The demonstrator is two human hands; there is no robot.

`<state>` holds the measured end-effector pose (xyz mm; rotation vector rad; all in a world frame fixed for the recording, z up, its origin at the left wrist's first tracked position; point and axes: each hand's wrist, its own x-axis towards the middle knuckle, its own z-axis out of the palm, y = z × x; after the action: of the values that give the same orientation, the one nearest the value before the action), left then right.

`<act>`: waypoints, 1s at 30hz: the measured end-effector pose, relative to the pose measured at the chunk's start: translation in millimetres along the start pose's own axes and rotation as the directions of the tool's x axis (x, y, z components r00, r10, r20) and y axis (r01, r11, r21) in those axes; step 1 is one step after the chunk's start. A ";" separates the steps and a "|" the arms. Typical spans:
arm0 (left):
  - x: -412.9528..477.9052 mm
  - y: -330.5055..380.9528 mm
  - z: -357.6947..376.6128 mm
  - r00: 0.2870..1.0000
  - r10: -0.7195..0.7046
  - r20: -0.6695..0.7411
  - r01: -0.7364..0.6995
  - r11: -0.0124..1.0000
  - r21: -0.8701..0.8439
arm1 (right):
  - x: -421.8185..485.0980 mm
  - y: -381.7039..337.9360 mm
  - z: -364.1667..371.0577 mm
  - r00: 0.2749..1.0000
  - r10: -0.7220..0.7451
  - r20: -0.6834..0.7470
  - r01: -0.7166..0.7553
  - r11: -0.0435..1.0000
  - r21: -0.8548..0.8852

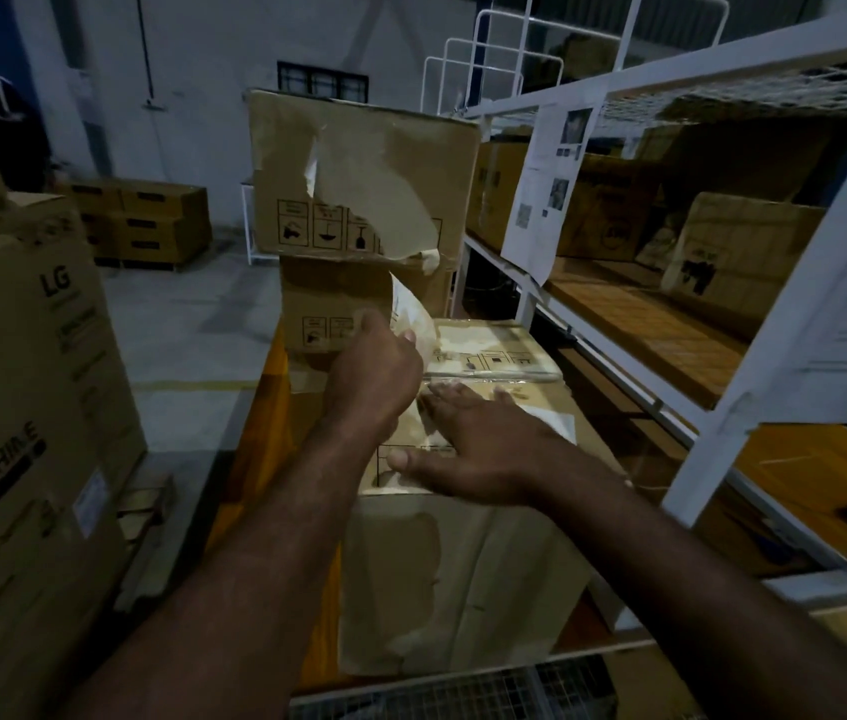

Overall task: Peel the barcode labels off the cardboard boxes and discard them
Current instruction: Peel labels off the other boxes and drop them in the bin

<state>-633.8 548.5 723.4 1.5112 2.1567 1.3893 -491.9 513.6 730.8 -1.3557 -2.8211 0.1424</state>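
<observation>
Mid-peel: pinching lifted label [413, 310] in left hand [374, 368] fingers, bracing near box [463, 579] with flat right hand [483, 452]; far box [359, 163] apparently stripped; discarding pending.

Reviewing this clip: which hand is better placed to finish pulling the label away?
Left, probably. The left hand already pinches the lifted label, while the right hand lies flat, fingers spread, on top of the cardboard box, seemingly steadying it.

Warehouse, stacked cardboard boxes [364, 179], white metal shelving [754, 356], bare concrete floor [192, 324]
</observation>
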 end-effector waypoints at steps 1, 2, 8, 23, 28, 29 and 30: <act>0.0 -0.4 0.1 1.000 -0.002 -0.006 0.002 1.000 0.004 | -7.8 1.3 1.0 1.000 -0.006 0.003 0.006 1.000 0.004; 0.4 -1.0 0.4 1.000 -0.010 -0.015 0.010 1.000 -0.006 | -18.3 3.1 1.5 1.000 -0.010 0.008 0.010 1.000 0.010; 1.5 -1.2 4.0 1.000 -0.018 -0.007 0.018 0.998 -0.062 | -70.5 22.3 2.2 0.999 0.019 0.041 -0.017 0.998 -0.065; -9.3 1.3 -3.0 0.999 0.029 -0.040 -0.028 0.999 0.029 | -52.3 -9.5 1.1 0.997 -0.073 -0.018 0.071 0.994 -0.084; -8.3 2.2 -1.4 0.999 -0.019 -0.030 0.017 0.998 -0.062 | -44.9 0.4 -7.8 1.000 0.015 -0.007 -0.016 0.998 -0.058; -8.3 3.0 -2.1 0.999 -0.039 -0.023 0.038 0.997 -0.067 | -36.8 1.0 -6.2 1.000 0.011 -0.014 -0.012 0.998 -0.058; -8.2 3.8 -3.0 0.998 -0.052 -0.018 0.051 0.997 -0.063 | -27.1 1.2 -4.2 1.000 0.013 -0.007 -0.014 0.998 -0.054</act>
<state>-629.2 540.3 725.1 1.4158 2.1269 1.4462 -473.8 493.5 735.7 -1.3828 -2.8307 0.0616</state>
